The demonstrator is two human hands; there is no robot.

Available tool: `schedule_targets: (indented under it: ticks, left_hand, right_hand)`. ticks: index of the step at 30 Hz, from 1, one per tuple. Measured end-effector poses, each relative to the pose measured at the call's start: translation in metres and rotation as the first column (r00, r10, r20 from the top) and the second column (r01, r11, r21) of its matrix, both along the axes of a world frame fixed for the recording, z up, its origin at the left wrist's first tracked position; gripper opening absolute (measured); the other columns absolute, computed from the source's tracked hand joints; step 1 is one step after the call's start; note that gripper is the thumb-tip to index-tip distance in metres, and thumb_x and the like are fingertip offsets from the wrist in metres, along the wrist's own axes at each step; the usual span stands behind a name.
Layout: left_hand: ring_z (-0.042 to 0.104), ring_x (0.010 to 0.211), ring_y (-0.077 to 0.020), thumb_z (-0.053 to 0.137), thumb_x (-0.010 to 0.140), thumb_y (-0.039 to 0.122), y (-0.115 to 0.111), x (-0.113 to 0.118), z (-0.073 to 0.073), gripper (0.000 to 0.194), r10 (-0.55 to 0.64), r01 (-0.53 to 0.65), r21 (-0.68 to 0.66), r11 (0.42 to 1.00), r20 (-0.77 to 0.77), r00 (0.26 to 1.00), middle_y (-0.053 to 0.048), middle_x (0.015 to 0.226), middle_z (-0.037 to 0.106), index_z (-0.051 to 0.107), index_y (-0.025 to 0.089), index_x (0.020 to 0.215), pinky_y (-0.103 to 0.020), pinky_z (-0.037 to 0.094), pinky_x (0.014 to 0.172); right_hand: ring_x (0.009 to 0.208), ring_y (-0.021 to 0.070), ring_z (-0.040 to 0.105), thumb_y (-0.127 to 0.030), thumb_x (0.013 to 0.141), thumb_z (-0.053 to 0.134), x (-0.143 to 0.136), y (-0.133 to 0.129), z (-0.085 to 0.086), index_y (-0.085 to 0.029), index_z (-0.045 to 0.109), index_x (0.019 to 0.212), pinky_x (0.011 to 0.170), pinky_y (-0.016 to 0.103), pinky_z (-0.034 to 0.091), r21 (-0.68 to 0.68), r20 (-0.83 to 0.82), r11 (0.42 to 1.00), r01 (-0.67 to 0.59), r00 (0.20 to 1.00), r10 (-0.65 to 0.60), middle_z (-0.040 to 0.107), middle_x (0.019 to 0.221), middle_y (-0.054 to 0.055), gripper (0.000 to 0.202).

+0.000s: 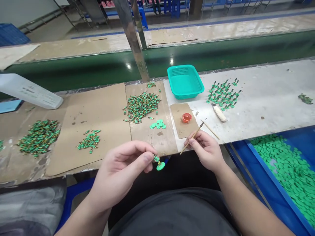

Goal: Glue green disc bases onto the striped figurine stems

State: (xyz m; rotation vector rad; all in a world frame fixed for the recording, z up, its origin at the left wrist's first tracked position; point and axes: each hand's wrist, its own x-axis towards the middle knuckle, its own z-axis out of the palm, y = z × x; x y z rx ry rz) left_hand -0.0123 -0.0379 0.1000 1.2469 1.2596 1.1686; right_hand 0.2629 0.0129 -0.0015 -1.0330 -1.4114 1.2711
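Left hand pinches green figurine, 6 o'clock of frame centre | right hand clamped on brush, figurine's 2 o'clock | red cup 1 o'clock, contents unclear | teal basket beyond | blue bin 3 o'clock, holds green discs

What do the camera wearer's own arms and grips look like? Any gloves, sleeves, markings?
Bare human hands: the left grip and right grip show no gloves, rings or markings. The left forearm and right forearm are bare as far as the picture shows: no sleeves, watch or cables. A dark grey top is worn.
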Motion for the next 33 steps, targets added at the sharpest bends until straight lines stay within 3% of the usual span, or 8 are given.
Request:
schedule_targets:
  ticks: [15,25,29,33]
  left_hand:
    - [0.063,0.052,-0.0132,0.104,0.087,0.066,0.007,0.000,0.006,0.050,-0.055,0.060,-0.053,0.997,0.086,0.995,-0.007,0.069,0.076,0.088,0.019,0.080,-0.022,0.056,0.049]
    - [0.063,0.048,-0.0149,0.096,0.091,0.077,0.026,0.008,0.008,0.058,-0.045,0.046,0.006,0.999,-0.094,0.995,-0.004,0.057,0.069,0.083,0.022,0.076,-0.022,0.054,0.048]
    - [0.065,0.047,-0.0168,0.091,0.099,0.064,0.048,0.009,0.015,0.046,-0.042,0.079,0.136,0.988,-0.253,0.967,-0.004,0.057,0.069,0.086,0.023,0.078,-0.021,0.054,0.046]
    - [0.064,0.044,-0.0173,0.104,0.087,0.052,0.100,0.024,0.028,0.029,-0.005,0.142,0.354,0.924,-0.361,0.933,0.000,0.054,0.070,0.092,0.027,0.080,-0.022,0.048,0.041]
  right_hand:
    - [0.082,0.0221,0.085,-0.073,0.110,0.079,0.000,0.001,-0.005,-0.024,0.075,0.098,0.080,0.036,0.077,-0.008,-0.004,1.000,-0.011,1.000,0.011,0.088,0.092,0.009,0.050]
    - [0.084,0.0223,0.086,-0.060,0.112,0.079,0.000,0.003,-0.004,-0.023,0.076,0.101,0.083,0.035,0.074,-0.010,-0.068,0.997,-0.071,0.995,0.070,0.088,0.094,0.009,0.039]
    - [0.077,0.0204,0.082,-0.053,0.110,0.078,-0.004,0.005,-0.005,-0.024,0.073,0.093,0.077,0.031,0.070,0.008,-0.055,0.998,-0.058,0.997,0.058,0.084,0.086,0.005,0.033]
    - [0.077,0.0199,0.080,-0.043,0.103,0.080,-0.006,0.014,-0.006,-0.024,0.072,0.092,0.074,0.029,0.067,0.034,-0.045,0.997,-0.069,0.997,0.070,0.083,0.086,0.003,0.023]
